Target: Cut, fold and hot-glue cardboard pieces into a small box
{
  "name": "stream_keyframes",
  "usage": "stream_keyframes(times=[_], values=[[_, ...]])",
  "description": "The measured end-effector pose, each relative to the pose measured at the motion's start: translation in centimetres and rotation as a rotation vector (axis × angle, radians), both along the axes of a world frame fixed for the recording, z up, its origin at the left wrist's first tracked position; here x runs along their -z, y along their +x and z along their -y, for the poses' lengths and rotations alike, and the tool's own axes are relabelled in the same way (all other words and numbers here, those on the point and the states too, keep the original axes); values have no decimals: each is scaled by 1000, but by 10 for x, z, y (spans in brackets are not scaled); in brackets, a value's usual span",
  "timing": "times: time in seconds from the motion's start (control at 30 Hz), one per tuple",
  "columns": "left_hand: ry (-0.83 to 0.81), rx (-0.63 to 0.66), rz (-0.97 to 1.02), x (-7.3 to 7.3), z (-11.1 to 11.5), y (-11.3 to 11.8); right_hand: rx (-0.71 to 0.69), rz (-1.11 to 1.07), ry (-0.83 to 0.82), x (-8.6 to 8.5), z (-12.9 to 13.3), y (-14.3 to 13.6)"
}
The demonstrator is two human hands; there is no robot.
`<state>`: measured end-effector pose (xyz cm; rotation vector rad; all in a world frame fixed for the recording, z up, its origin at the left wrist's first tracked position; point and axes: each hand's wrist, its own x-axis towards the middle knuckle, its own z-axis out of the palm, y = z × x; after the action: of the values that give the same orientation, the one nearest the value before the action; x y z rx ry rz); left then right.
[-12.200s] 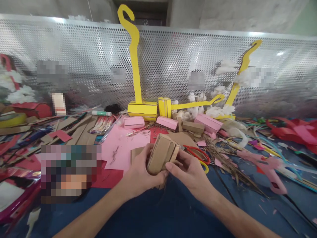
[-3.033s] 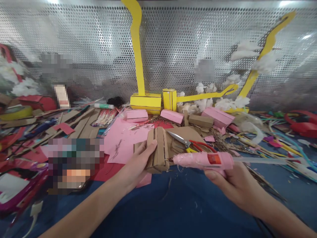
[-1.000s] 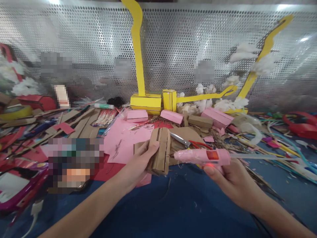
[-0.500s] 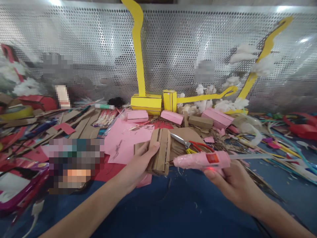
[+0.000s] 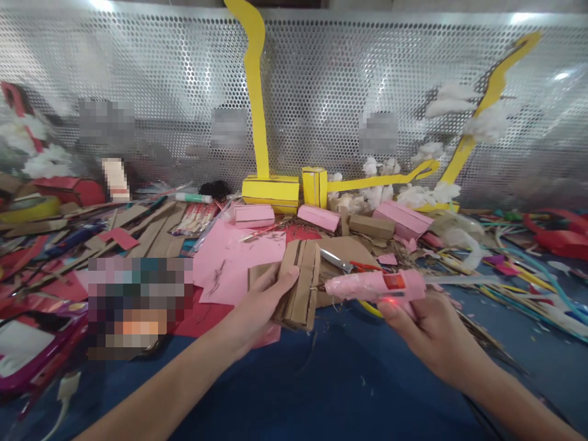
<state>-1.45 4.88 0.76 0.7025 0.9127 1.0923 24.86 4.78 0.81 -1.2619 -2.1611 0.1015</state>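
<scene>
A folded brown cardboard block (image 5: 298,288) is gripped in my left hand (image 5: 261,300), its long seams facing up. My right hand (image 5: 427,331) is wrapped round a pink glue gun (image 5: 372,286) with a lit red light. The gun's nozzle points left and is at the block's right edge; whether it touches cannot be told. Scissors (image 5: 337,260) with red and yellow handles lie behind the gun, partly hidden by it. Pink paper (image 5: 239,257) and a flat cardboard piece (image 5: 356,251) lie behind the block.
Yellow box shapes (image 5: 271,190) with tall curved strips stand at the back against a perforated metal panel (image 5: 321,79). Small pink boxes (image 5: 254,215) sit before them. Cardboard strips (image 5: 160,229) clutter the left; straws and thin sticks (image 5: 528,294) spread over the blue table (image 5: 358,392) at right.
The cardboard block has turned slightly, showing more of its upper face. The glue gun has risen a little and tilted, now covering more of the scissors' handles.
</scene>
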Motion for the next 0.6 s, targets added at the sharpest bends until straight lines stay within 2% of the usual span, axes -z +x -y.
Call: stream_keyframes(times=[0.2, 0.43, 0.6], values=[[14, 21, -13, 3, -1, -2, 37, -6, -7, 2, -2, 1], [5, 20, -31, 1, 0, -2, -1, 0, -46, 0, 1, 1], [8, 22, -14, 1, 0, -2, 42, -1, -64, 1, 0, 1]])
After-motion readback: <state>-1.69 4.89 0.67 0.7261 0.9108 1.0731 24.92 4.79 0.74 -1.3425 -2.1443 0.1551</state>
